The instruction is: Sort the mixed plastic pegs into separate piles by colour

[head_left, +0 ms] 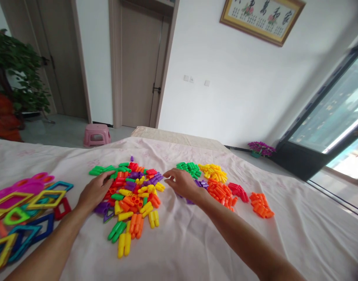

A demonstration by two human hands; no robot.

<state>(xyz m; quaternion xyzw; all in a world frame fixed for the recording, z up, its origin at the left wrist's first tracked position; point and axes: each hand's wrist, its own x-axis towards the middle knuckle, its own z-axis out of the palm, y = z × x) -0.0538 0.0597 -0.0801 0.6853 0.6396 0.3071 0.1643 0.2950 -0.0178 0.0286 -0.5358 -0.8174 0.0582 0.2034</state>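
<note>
A: First entry?
B: One mixed heap of bullet-shaped plastic pieces (136, 201), many joined in pairs; green, red, orange, yellow, purple; on pale cloth (173, 248), between the forearms.

A: Hands?
B: Left hand (97, 188): at the heap's left edge, thumb and forefinger parted; whether the fingertips touch a piece, cannot tell. Right hand (180, 181): beyond the heap's right edge, fingers curved, thumb apart from forefinger, nothing visible between them.

A: Right side?
B: Single-colour piles: green pile (190, 169), yellow pile (213, 173), large orange pile (220, 191), red pile (238, 191), small orange pile (261, 205). Also purple pieces (201, 183), partly hidden by the right wrist.

A: Left side?
B: Geometric plastic frames (54, 191), overlapping, near the left forearm.

A: Hazards?
B: Three, in my judgement. The right wrist, low over the purple pieces, could drag them out of place. The yellow and large orange piles sit so close that a nudge could mix them. Creased cloth, if tugged, could roll the lone purple piece (132, 159) farther off.
</note>
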